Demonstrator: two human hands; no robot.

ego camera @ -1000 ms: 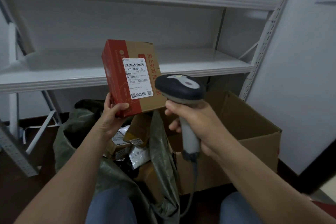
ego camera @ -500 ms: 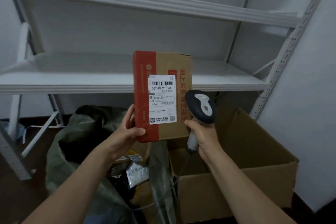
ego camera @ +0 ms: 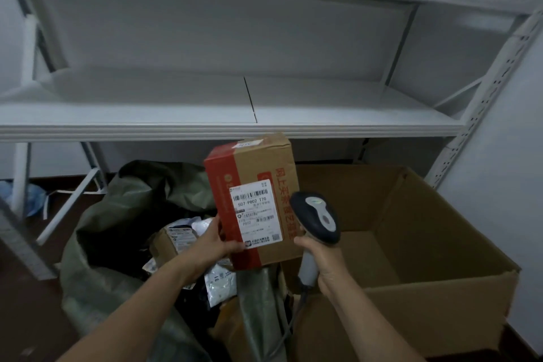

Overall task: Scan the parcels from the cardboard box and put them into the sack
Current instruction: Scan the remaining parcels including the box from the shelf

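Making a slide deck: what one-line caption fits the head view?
Left hand holds a labelled parcel beside the scanner gripped by the right hand, above sack and cardboard box.

The one camera rides on my head, wide-angled, looking forward and down at close range. It faces the white shelving (ego camera: pixel 205 129), sack (ego camera: pixel 94 244) lower left, cardboard box (ego camera: pixel 411 317) lower right

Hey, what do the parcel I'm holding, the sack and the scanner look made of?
The parcel is likely cardboard: matte brown with folded edges, a red printed band and a white paper label. The sack seems to be woven plastic fabric, dull olive, creased and slumped. The scanner looks like moulded plastic, judging by its smooth dark head, slight sheen and pale grey handle.
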